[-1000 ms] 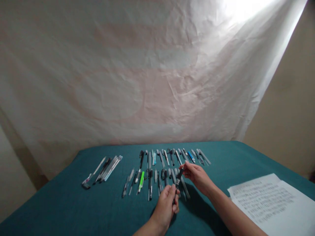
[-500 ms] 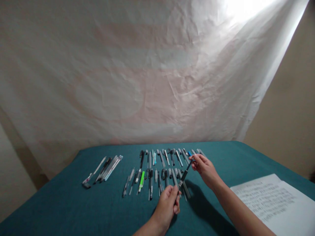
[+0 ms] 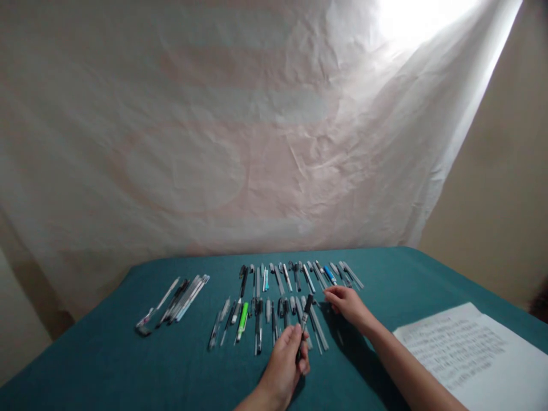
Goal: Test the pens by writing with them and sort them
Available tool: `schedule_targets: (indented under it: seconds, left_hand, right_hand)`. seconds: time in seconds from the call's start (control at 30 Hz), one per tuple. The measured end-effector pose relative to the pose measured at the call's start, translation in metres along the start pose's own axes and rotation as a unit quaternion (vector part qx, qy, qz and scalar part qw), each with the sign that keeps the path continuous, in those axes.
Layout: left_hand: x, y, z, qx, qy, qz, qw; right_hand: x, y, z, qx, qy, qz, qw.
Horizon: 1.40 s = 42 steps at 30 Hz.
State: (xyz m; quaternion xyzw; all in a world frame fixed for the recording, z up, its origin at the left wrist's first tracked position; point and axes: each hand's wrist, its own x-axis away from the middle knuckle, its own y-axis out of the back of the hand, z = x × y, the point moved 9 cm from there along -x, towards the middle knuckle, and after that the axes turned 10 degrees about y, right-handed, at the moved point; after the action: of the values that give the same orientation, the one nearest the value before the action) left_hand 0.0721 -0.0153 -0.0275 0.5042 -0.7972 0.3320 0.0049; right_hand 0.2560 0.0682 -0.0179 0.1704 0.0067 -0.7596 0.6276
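Observation:
My left hand (image 3: 286, 359) is closed around a pen (image 3: 305, 317), which tilts up and away with its black end on top and a clear section below; the lower part is hidden in the fingers. To the right, my right hand (image 3: 347, 304) is low over the cloth, thumb and fingertips pressed together; whatever they pinch, if anything, is too small to make out. Between and beyond the hands lie two rows of pens, among them a green highlighter-like pen (image 3: 242, 322) and a blue pen (image 3: 330, 275).
A dark green cloth (image 3: 180, 371) covers the table. On the left lies a separate bunch of pens (image 3: 186, 298). Sheets of paper with writing (image 3: 464, 348) rest at the right. A pale hanging sheet (image 3: 265, 142) forms the backdrop.
My right hand has come away from the pen's upper end and dropped down toward the cloth. The pen in my left hand now stands more upright. The view has shifted slightly.

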Motion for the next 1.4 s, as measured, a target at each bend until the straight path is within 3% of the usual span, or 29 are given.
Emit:
schedule_targets:
  seconds: [0.1, 0.27, 0.47, 0.63, 0.8, 0.93, 1.07, 1.17, 1.3, 1.4]
  left_hand:
    - [0.001, 0.0, -0.001, 0.017, -0.003, 0.0, 1.0]
    - [0.005, 0.0, -0.002, 0.024, 0.01, -0.003, 1.0]
    - [0.007, -0.002, -0.007, 0.049, 0.012, 0.002, 0.999]
    - [0.011, -0.009, -0.011, 0.061, -0.008, 0.025, 0.998]
    - [0.01, -0.009, -0.01, 0.045, -0.001, 0.033, 0.998]
    - [0.009, -0.011, -0.011, 0.027, -0.012, 0.048, 0.998]
    - [0.01, -0.012, -0.009, 0.005, -0.01, 0.052, 0.999]
    - [0.01, -0.012, -0.006, 0.003, -0.004, 0.049, 0.999]
    - [0.011, -0.01, -0.005, 0.006, -0.003, 0.037, 0.999]
    - [0.011, -0.009, -0.007, 0.011, -0.008, 0.034, 0.999]
  right_hand:
    - [0.001, -0.012, 0.0, 0.063, 0.023, 0.015, 0.998]
    - [0.003, -0.013, 0.008, 0.145, 0.062, 0.006, 0.988]
    - [0.006, -0.012, 0.016, 0.169, 0.071, 0.016, 0.983]
    - [0.01, -0.019, 0.037, 0.143, 0.062, 0.042, 0.987]
    - [0.035, -0.061, 0.077, -0.002, 0.028, 0.189, 0.982]
    - [0.048, -0.076, 0.095, -0.053, 0.013, 0.197, 0.979]
    - [0.044, -0.067, 0.093, -0.1, -0.018, 0.167, 0.981]
    - [0.031, -0.042, 0.086, -0.119, -0.022, 0.112, 0.986]
    - [0.015, -0.011, 0.056, -0.006, -0.019, 0.065, 0.998]
    - [0.011, -0.004, 0.028, 0.088, -0.031, 0.077, 0.993]
